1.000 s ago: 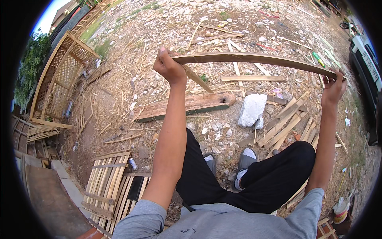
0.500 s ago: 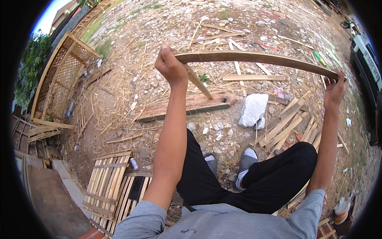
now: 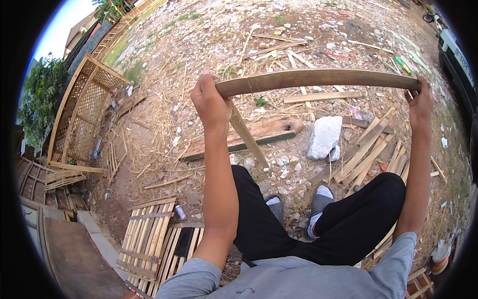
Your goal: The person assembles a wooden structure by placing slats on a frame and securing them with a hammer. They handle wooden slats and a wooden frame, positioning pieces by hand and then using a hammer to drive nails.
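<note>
I hold a long brown bamboo slat (image 3: 318, 78) level in front of me, out at arm's length. My left hand (image 3: 210, 102) grips its left end. The same hand also holds a shorter wooden stick (image 3: 247, 135) that slants down toward my knees. My right hand (image 3: 420, 102) supports the slat's right end with the fingers wrapped around it. Below, my legs in black trousers (image 3: 318, 224) and grey shoes (image 3: 318, 209) are bent over gravelly ground.
A thick plank (image 3: 239, 139) and a white rock (image 3: 323, 143) lie on the ground ahead. Several cut slats (image 3: 371, 149) are piled at right. A slatted bamboo panel (image 3: 149, 239) lies at lower left, a lattice frame (image 3: 84, 109) stands at far left, and a vehicle (image 3: 458, 55) is parked at the right edge.
Both hands have kept their grip. The slat and the stick sit in almost the same place, with only a slight shift.
</note>
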A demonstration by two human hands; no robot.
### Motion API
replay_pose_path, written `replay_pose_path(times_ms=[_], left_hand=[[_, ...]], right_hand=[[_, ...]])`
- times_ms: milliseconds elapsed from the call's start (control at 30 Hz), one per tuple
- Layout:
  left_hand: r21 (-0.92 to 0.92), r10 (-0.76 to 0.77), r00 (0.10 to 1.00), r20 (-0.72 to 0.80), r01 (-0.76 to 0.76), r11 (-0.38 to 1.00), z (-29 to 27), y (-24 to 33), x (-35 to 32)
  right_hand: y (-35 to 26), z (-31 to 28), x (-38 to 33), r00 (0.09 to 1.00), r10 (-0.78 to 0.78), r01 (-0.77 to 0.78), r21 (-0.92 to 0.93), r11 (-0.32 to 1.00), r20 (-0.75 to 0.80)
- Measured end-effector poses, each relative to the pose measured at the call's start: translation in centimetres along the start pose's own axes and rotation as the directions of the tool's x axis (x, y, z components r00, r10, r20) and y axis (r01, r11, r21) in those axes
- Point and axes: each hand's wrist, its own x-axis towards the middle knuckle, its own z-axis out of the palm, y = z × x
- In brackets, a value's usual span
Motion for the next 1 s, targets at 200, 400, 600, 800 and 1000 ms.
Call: replay_pose_path(times_ms=[200,400,600,800,1000], left_hand=[[0.144,-0.147,0.981,0.124,0.129,0.981,0.2,-3.0,0.4],[0.136,-0.042,0.976,0.214,0.013,0.991,0.1,-4.3,0.5],[0.118,-0.060,0.984,0.165,0.041,0.992,-0.2,-5.0,1.0],[0.229,-0.030,0.996,0.081,0.011,0.973,-1.3,-4.6,1.6],[0.246,0.034,0.990,0.137,-0.068,0.967,-0.1,-2.7,-0.2]], right_hand=[[1.4,-1.5,1.2,0.996,0.084,-0.085,-0.090,0.992,-0.021],[2.1,-2.3,1.3,0.993,0.115,-0.115,-0.082,0.990,-0.006],[2.5,-2.0,0.9,0.970,0.240,-0.243,-0.081,0.967,-0.048],[2.8,-1.0,0.4,0.959,0.282,-0.278,-0.146,0.949,0.004],[2.1,-1.6,0.9,0.966,0.259,-0.251,-0.204,0.946,0.009]])
